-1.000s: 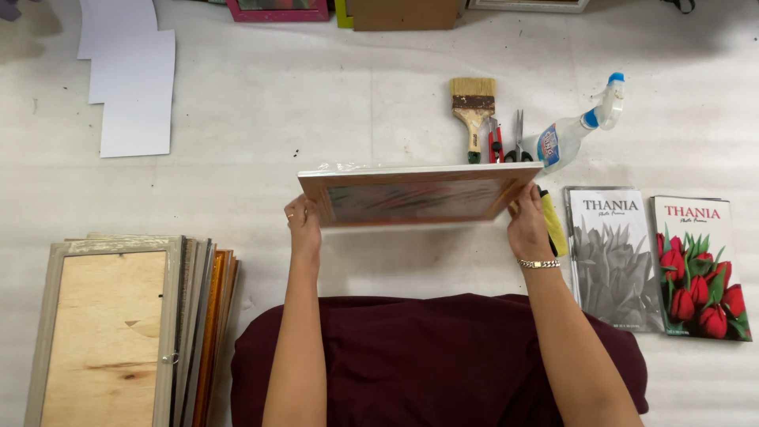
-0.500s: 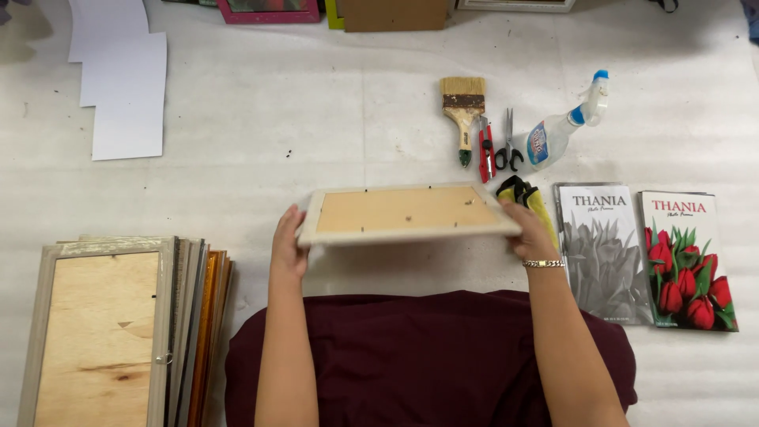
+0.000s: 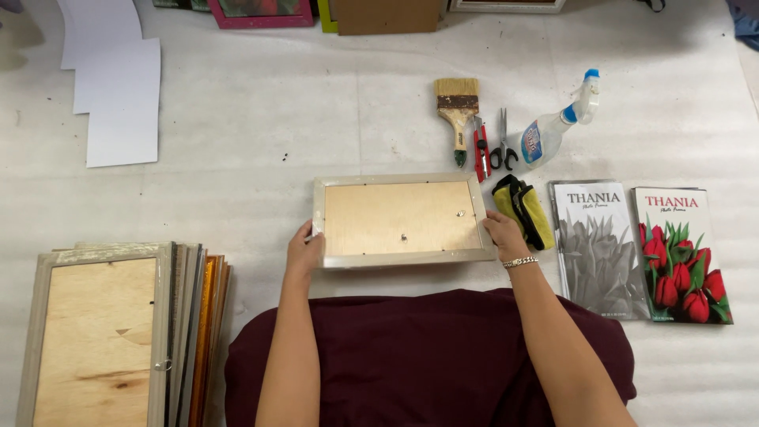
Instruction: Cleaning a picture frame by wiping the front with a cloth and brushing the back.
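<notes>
Head view shows your left hand (image 3: 303, 251) and right hand (image 3: 501, 233) on the two short ends of a picture frame (image 3: 402, 219). It lies face down and flat on the white padded floor (image 3: 261, 111), just ahead of your lap, with its plain wooden backing board up. Your left fingers curl over the near left corner and your right fingers close round the right edge, so both hands grip the frame, which sits squarely between them.

As for containers, the only one is a spray bottle (image 3: 553, 126) lying on its side beyond the frame to the right; it looks clear, but you cannot tell how much liquid is in it.

Just beside your right hand is a folded yellow cloth (image 3: 522, 209), touching or nearly touching the frame's right end. Beyond it lie a paintbrush (image 3: 457, 111), a red utility knife (image 3: 479, 147) and scissors (image 3: 501, 144), side by side. To the right, two printed flower sheets (image 3: 640, 249) lie next to each other, one grey, one with red tulips.

At your left a stack of frames (image 3: 118, 332) rests backs up, well apart from your left hand. White paper sheets (image 3: 111, 87) lie at the far left.
</notes>
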